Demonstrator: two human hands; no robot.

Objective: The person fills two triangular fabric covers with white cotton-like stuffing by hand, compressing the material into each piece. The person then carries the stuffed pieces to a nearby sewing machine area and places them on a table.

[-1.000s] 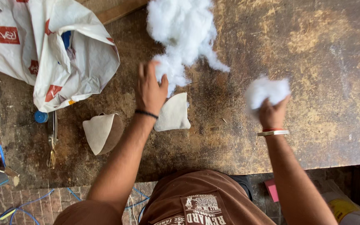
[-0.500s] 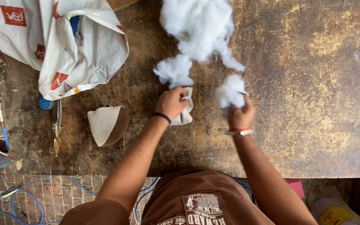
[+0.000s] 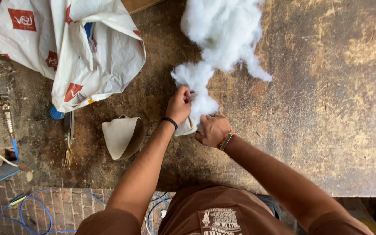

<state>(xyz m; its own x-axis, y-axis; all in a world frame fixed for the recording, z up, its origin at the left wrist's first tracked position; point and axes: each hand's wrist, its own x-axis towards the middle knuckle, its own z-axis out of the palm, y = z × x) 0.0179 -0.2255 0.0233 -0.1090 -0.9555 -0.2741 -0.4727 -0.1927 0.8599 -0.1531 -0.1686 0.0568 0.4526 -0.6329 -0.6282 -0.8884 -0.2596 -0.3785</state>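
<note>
The white stuffing pile [image 3: 223, 32] and the white plastic bag [image 3: 70, 48] are cut off by the top edge, the beige fabric piece [image 3: 188, 126] is largely hidden between the left hand [image 3: 178, 105] and right hand [image 3: 213, 129], and the fingertips of both hands are concealed.

White stuffing [image 3: 223, 30], cream fabric cone [image 3: 120, 135], red-patched white bag [image 3: 70, 48].

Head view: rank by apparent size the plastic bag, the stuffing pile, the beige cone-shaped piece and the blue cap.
1. plastic bag
2. stuffing pile, somewhat smaller, though both are cut off at the top edge
3. beige cone
4. blue cap
</note>
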